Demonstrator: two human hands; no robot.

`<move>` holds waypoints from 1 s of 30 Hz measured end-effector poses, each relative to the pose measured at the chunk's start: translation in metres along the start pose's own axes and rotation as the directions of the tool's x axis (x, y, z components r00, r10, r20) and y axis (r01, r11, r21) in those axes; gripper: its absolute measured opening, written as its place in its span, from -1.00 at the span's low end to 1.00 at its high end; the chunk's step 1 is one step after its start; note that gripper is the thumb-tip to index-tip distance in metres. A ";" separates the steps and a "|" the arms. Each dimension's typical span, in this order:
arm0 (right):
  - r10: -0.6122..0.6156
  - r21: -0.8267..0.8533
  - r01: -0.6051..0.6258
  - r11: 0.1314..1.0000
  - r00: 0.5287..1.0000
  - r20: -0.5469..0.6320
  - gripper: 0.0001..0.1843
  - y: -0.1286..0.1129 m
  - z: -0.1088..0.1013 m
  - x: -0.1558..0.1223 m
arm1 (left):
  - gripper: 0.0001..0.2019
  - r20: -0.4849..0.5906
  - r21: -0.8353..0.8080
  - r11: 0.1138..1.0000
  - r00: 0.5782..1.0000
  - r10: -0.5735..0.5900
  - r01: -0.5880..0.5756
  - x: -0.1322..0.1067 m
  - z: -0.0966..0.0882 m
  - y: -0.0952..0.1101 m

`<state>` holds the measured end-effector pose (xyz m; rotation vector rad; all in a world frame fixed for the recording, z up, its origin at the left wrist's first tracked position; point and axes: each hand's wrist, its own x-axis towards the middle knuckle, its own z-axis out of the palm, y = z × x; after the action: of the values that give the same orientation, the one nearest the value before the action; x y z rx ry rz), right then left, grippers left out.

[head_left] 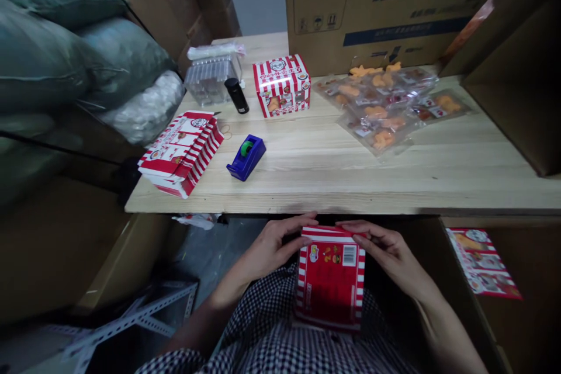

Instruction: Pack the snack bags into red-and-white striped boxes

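A red carton with red-and-white striped edges (332, 286) is held upright against my lap, below the table's front edge. Its red face with a barcode is turned towards me. My left hand (280, 242) grips the upper left edge, thumb on the front and fingers behind. At the upper right corner, my right hand (385, 248) pinches the carton the same way. Beyond them on the table stand a blue tape dispenser (252, 160) with a green core, a stack of flattened striped cartons (182, 149) and one made-up striped box (283, 86).
Clear bags with orange pieces (381, 108) lie at the table's back right, before a large cardboard box (377, 11). A black cylinder (236, 95) stands beside clear plastic trays (210, 79). An open cardboard box (521, 321) with a printed sheet (484, 263) is at my right.
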<state>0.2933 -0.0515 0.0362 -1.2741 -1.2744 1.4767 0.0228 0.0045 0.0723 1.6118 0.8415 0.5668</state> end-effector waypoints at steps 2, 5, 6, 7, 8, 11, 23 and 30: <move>-0.009 0.016 0.009 1.000 1.000 -0.006 -0.79 0.002 0.003 0.002 | -0.67 -0.011 -0.049 0.998 0.999 -0.036 0.036 -0.002 0.001 -0.004; -0.042 0.035 0.042 0.998 0.999 -0.002 -0.84 0.003 0.012 0.007 | -0.70 0.000 -0.055 0.998 1.000 -0.022 0.022 -0.002 -0.004 -0.011; -0.053 0.028 0.053 0.998 0.999 0.001 -0.84 0.003 0.015 0.009 | -0.71 0.002 -0.046 0.999 1.000 -0.010 0.010 -0.001 -0.006 -0.013; -0.063 0.017 0.063 0.998 0.998 0.004 -0.82 0.003 0.018 0.010 | -0.72 0.003 -0.038 0.999 1.000 -0.001 0.001 -0.001 -0.007 -0.016; -0.068 0.005 0.068 0.998 0.998 0.007 -0.78 0.003 0.021 0.012 | -0.73 0.000 -0.033 0.999 1.000 0.002 -0.002 -0.001 -0.008 -0.019; -0.050 0.007 0.050 0.999 0.999 -0.001 -0.70 0.004 0.027 0.015 | -0.76 -0.066 -0.057 0.998 0.998 -0.021 0.017 -0.001 0.000 -0.025; 0.025 0.084 0.002 0.996 0.948 -0.318 -0.73 -0.013 -0.010 0.018 | -0.73 -0.805 0.119 0.954 0.589 -0.070 0.275 0.038 -0.153 -0.059; -0.069 0.015 0.080 0.997 0.929 -0.365 -0.77 -0.020 -0.005 0.018 | -0.67 -0.632 -0.100 0.940 0.709 -0.314 0.327 0.049 -0.191 -0.085</move>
<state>0.2937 -0.0292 0.0530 -1.3872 -1.0372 1.1346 -0.1085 0.1679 0.0253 1.2325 1.6117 0.8771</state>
